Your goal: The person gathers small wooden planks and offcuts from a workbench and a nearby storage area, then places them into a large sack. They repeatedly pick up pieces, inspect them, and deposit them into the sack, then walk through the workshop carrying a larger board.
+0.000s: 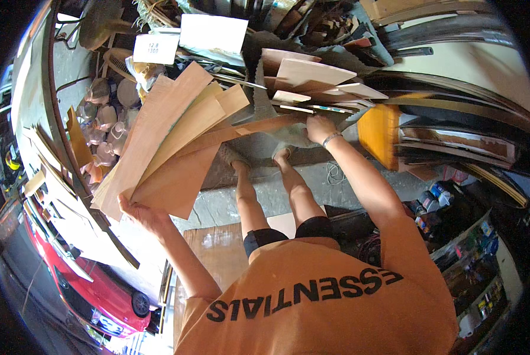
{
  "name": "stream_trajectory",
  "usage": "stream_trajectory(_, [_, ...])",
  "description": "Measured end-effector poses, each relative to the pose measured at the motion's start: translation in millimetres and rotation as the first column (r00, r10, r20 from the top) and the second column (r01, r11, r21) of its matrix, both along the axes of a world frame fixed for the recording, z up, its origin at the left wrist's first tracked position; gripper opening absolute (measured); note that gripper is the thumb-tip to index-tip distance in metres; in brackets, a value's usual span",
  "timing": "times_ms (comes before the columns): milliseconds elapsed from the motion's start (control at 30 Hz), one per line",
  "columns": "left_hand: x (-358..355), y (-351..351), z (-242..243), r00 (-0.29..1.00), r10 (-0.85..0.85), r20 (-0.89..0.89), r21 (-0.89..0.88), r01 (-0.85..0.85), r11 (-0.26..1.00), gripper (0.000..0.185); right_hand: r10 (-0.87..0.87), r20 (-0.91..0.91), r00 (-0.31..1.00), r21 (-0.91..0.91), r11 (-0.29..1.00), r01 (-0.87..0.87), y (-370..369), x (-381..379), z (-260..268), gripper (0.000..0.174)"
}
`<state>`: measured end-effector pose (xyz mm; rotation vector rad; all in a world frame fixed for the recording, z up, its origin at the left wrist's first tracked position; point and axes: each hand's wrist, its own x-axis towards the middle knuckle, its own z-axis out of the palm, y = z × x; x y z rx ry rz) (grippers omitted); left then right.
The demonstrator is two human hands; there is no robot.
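A fanned stack of thin wood boards (158,128) is gripped at its lower end by my left hand (143,213). Several pieces overlap in it, some reddish, some pale. My right hand (320,128) is at the right end of a long, narrow wood strip (256,126), its fingers closed around that end; the strip's left end passes into the fan of boards. Just beyond my right hand stands a large woven sack (265,88) holding upright wood offcuts (313,73). My right fingertips are partly hidden from view.
Another sack of scrap wood (336,26) stands behind. Plastic jugs (116,135) lie at left, beside a long worktable edge (56,111) with loose strips. A yellow-orange panel (378,135) leans at right. A coiled cord (336,173) lies on the concrete floor. A red car (91,288) is at lower left.
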<state>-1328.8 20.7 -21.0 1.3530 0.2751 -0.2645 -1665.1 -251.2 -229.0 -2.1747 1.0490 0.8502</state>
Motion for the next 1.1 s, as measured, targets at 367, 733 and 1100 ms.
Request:
stream_trajectory(367, [20,40,-40,1.0,-0.014,-0.012,0.012,0.014,1.0,0.038,0.229,0.394,0.89,-0.356,0.931,-0.082,36,45,24,0.033])
stream_trajectory(733, [15,17,-33,0.965,0.078,-0.251,-0.025,-0.087,0.996,0.054,-0.031,0.382,0.924,-0.232,0.964,0.129,58,-15,63,0.039])
stream_trajectory(1100, [54,38,-18,0.966,0.072,-0.248,-0.077,-0.093,0.993,0.048,-0.212,0.734,0.645,-0.311,0.739,0.598,41,-59,71,0.038])
